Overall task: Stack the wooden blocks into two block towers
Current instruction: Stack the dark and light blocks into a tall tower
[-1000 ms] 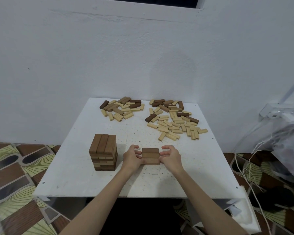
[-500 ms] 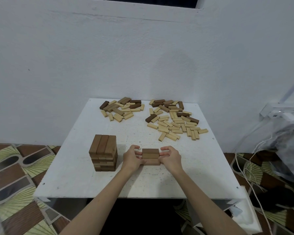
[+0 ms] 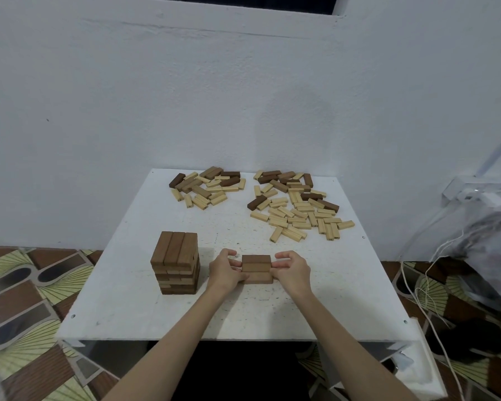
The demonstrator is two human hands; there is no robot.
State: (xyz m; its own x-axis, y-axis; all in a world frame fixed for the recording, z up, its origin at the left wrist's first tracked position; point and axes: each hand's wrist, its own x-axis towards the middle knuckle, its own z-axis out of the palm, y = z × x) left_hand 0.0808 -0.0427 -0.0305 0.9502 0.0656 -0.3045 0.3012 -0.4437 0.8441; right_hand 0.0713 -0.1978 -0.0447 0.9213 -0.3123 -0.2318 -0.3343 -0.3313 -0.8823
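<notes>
A brown block tower [image 3: 176, 263] several layers high stands on the white table [image 3: 128, 308], left of centre. To its right a low row of brown blocks [image 3: 256, 269] lies flat near the front. My left hand [image 3: 224, 270] grips the row's left end with thumb and curled fingers. My right hand [image 3: 291, 269] grips its right end the same way. Two heaps of loose blocks lie at the back: a smaller left pile [image 3: 207, 190] and a larger right pile [image 3: 298, 206], mostly pale with a few dark pieces.
A white wall rises right behind the table. A wall socket with a plug [image 3: 476, 195] and white cables [image 3: 425, 302] sit to the right, beside a dark bag [image 3: 492, 256]. Patterned floor tiles [image 3: 21, 287] show on the left.
Both hands have stayed pressed on the ends of the low block row. The camera view shifted very slightly; the tower and piles are unchanged.
</notes>
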